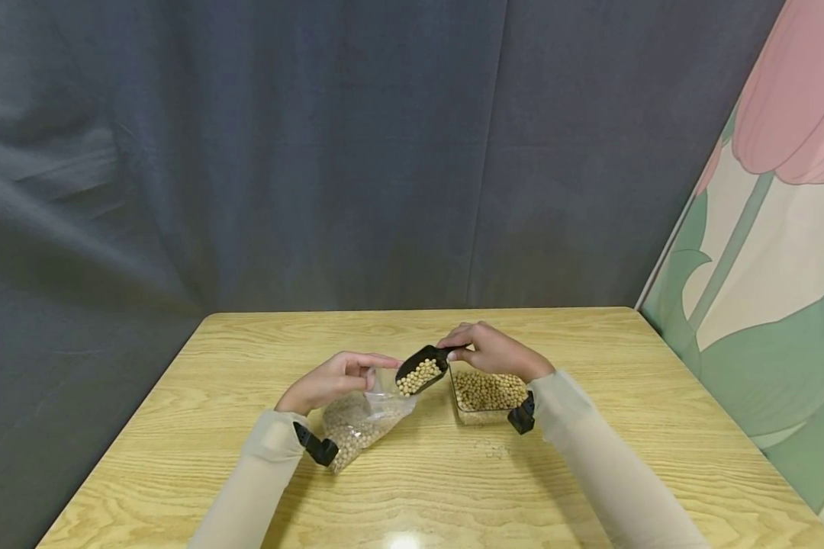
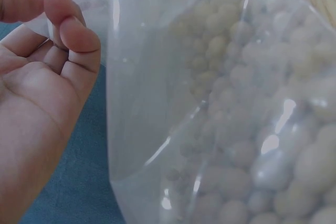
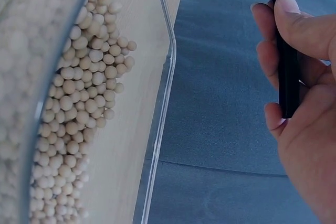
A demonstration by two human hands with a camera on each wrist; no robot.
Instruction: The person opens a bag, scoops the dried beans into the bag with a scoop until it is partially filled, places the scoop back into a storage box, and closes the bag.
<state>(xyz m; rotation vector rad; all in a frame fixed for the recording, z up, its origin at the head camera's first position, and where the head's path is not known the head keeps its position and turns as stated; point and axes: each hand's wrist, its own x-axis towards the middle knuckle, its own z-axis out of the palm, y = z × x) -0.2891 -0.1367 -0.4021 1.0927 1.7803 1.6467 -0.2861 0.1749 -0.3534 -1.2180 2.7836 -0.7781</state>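
My right hand [image 1: 497, 351] grips the handle of a black scoop [image 3: 289, 72], which carries pale round beans [image 1: 419, 375] that look like soybeans. The scoop tilts down to the left, its front lip at the mouth of a clear plastic bag [image 1: 378, 419]. Similar beans fill the lower part of that bag, which slumps on the table. With thumb and fingers my left hand [image 1: 329, 383] pinches the bag's upper edge, seen also in the left wrist view beside the bag's film [image 2: 142, 103]. Under my right wrist stands a clear box [image 1: 477, 417] holding more beans [image 3: 79, 98].
A wood-grain table [image 1: 412, 496] lies beneath everything. Small clear specks [image 1: 492, 450] show on it in front of the box. Behind the table hangs a dark grey curtain [image 1: 357, 152], and a wall with painted tulips [image 1: 762, 305] borders the right side.
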